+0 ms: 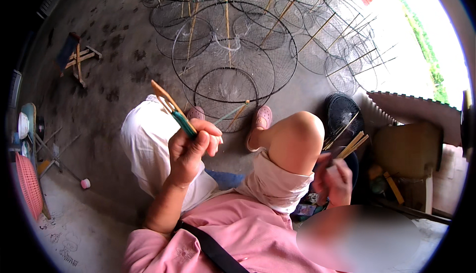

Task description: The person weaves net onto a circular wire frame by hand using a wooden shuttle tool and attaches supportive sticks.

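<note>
My left hand (187, 155) is closed round a bamboo netting needle (168, 99) wound with green twine (183, 123), its tip pointing up and to the left. A pale green strand (232, 113) runs from near this hand toward a short bamboo stick (241, 110) at the near ring of a hoop net (225, 70). The net has black rings and fine mesh, and lies on the floor in front of my feet. My right hand (336, 183) is smeared by motion beside my right knee, close to a bundle of bamboo sticks (354, 145) in a dark bucket (353, 163). Its grip does not show clearly.
Several more ringed nets (342, 50) propped with sticks spread over the far floor. A small wooden folding stool (78, 57) stands far left, a pink basket (29, 184) near left. A black round container (342, 114) and a brown chair (406, 146) are at the right.
</note>
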Demonstrator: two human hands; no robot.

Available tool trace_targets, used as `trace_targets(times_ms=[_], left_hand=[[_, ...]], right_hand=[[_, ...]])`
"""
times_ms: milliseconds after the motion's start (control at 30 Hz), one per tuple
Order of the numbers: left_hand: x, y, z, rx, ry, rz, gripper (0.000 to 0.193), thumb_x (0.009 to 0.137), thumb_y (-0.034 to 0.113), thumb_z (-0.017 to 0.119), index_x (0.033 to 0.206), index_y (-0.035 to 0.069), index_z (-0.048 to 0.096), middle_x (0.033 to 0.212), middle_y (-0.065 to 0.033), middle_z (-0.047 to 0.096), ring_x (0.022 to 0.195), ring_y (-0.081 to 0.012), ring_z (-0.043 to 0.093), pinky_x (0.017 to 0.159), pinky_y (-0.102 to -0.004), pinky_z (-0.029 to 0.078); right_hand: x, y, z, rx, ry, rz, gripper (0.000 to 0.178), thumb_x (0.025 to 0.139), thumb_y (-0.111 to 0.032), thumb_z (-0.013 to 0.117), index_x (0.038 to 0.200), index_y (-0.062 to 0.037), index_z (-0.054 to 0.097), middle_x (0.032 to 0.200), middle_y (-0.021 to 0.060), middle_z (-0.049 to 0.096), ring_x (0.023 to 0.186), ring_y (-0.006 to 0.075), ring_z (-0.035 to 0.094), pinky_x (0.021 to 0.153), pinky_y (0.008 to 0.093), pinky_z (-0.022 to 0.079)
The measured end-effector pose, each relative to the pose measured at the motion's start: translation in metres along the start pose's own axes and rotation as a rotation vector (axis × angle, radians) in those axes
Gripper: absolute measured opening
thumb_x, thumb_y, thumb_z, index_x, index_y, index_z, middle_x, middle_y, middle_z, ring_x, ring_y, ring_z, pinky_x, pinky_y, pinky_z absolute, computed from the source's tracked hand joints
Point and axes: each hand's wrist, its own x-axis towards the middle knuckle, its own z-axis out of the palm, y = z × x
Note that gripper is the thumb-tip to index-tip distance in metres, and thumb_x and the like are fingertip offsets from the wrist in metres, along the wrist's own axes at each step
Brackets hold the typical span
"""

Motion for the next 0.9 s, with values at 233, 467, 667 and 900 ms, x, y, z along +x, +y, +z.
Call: trace_targets(times_ms=[233,467,667,900], left_hand=[[-0.011,0.01,0.018,0.054,-0.374,-0.145,0.026,0.103,0.025,0.051,0.104,0.001,0.063,0.073,-0.0011,0.056,0.067,-0.0095,0.053,0.067,-0.0237,0.044],[-0.009,0.015,-0.032,0.607,0.359,0.172,0.019,0.101,0.013,0.053,0.089,0.0,0.06,0.078,-0.0045,0.059,0.07,-0.013,0.055,0.064,-0.0275,0.045],[-0.018,-0.03,0.01,0.563,-0.06,-0.15,0.018,0.1,0.019,0.058,0.092,0.003,0.061,0.061,-0.0005,0.053,0.055,-0.0078,0.049,0.049,-0.0282,0.038],[-0.023,-0.033,0.016,0.63,-0.2,-0.198,0.019,0.1,0.02,0.058,0.094,0.002,0.058,0.063,-0.0111,0.055,0.055,-0.0178,0.053,0.052,-0.0324,0.042]], right_hand=[[0.102,0.026,0.139,-0.818,-0.209,-0.128,0.016,0.093,-0.018,0.057,0.094,-0.0026,0.053,0.077,0.0261,0.062,0.071,0.0445,0.061,0.061,0.0511,0.047],[0.044,-0.023,0.012,-0.488,0.437,-0.049,0.02,0.099,-0.007,0.051,0.113,-0.0034,0.063,0.075,0.0007,0.061,0.06,0.0152,0.056,0.054,0.0308,0.045],[0.0,0.206,-0.1,-0.138,0.664,0.175,0.026,0.102,-0.021,0.046,0.111,-0.0057,0.065,0.09,0.0029,0.066,0.083,0.0176,0.062,0.08,0.0318,0.05],[-0.041,0.332,-0.128,-0.151,0.745,0.216,0.026,0.098,-0.025,0.05,0.107,-0.0042,0.064,0.091,0.0055,0.066,0.085,0.0217,0.062,0.082,0.0339,0.049]])
